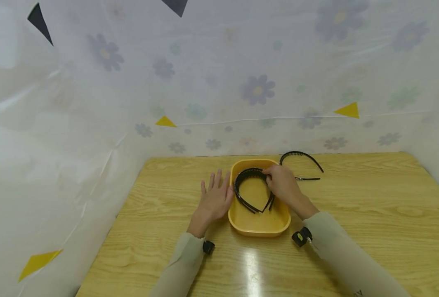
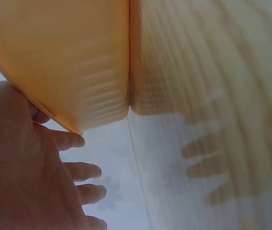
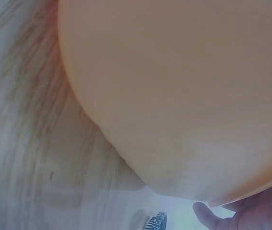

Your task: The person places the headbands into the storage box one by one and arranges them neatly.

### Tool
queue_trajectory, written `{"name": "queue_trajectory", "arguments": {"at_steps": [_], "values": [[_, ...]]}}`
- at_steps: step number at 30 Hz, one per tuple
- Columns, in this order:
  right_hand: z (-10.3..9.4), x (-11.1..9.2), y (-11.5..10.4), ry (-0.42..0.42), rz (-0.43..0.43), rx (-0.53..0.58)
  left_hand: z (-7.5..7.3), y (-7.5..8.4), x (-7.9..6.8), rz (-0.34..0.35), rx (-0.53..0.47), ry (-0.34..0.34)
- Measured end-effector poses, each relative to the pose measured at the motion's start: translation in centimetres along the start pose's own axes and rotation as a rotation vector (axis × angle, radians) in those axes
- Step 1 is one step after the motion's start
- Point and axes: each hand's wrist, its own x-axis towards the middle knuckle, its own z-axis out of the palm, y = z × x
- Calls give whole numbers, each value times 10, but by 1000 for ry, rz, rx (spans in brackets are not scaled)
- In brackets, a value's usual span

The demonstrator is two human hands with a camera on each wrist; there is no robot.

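Note:
A yellow plastic basin (image 1: 258,228) stands on the table with several black headbands (image 1: 243,201) lying together inside it. My left hand (image 1: 215,201) touches the basin's left rim, its fingers spread and fairly straight; the left wrist view has the hand (image 2: 25,158) against the outer wall of the basin (image 2: 73,52). Over the basin's right rim reaches my right hand (image 1: 284,185), pinching a headband at the upper right of the bunch. Its fingertips are partly hidden. In the right wrist view the basin (image 3: 174,96) covers most of that hand (image 3: 260,213).
Behind the basin's right side, another black toothed headband (image 1: 303,153) lies on the wood-grain table (image 1: 371,214), partly hidden by the basin and right hand. A flower-patterned white sheet (image 1: 212,90) hangs along the table's back edge.

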Motion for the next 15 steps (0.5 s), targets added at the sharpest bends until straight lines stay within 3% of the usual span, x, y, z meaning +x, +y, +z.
{"name": "queue_trajectory", "arguments": {"at_steps": [15], "values": [[-1, -4, -1, 26, -36, -82, 3, -3, 1, 11, 2, 4]]}}
